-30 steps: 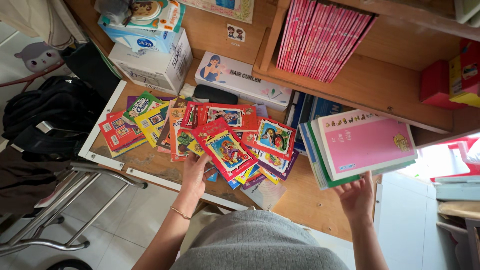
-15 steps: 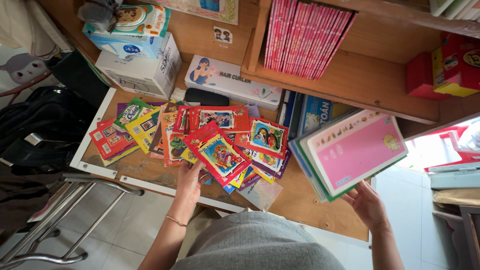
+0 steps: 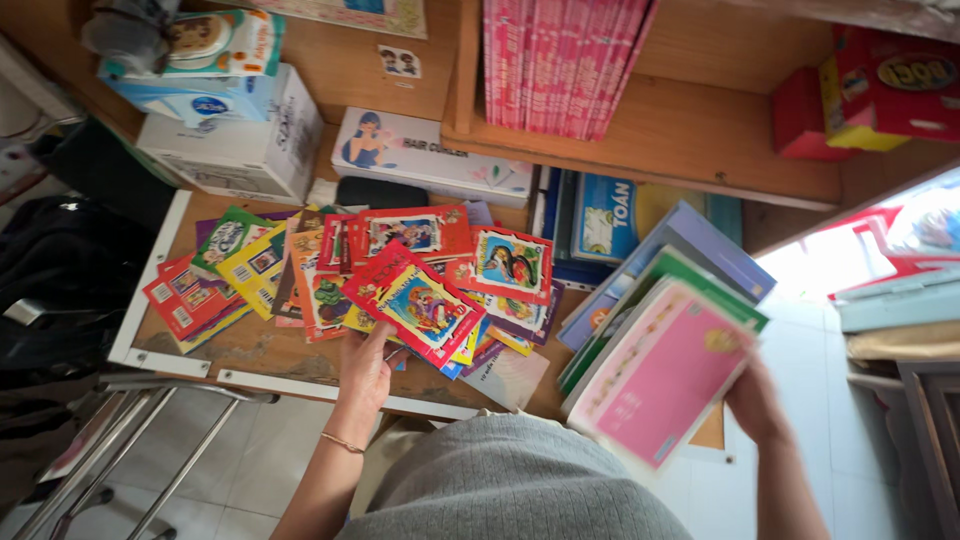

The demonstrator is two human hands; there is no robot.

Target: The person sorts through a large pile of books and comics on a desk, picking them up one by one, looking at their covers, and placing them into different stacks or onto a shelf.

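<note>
Grip: right hand [image 3: 757,402] was closed on the lower right edge of a fanned stack of thin paperback workbooks [image 3: 660,345], pink cover on top, green and lilac covers behind; left hand [image 3: 368,365] lay with its fingers under a red glossy picture card with a bright cartoon panel [image 3: 415,300], seemingly pinching its near edge, though the closure was partly hidden.

Where: the stack was held tilted at centre right of the frame, above the wooden desk [image 3: 250,350]; the red card topped a loose spread of colourful cards [image 3: 330,270] at centre left.

Handling: the workbooks looked light singly, weighty together, limp and slippery-covered, so likely to slide apart; a grip across the spine edge would probably hold best. The cards looked stiff, light and slick, best taken by an edge.

Count: workbooks in hand, at least four covers showing, exact number unclear; cards, roughly a dozen or more, overlapping too much to count.

Around: a white cardboard box [image 3: 240,140] at upper left, a row of pink-spined booklets [image 3: 565,60] on the shelf at top centre.
</note>
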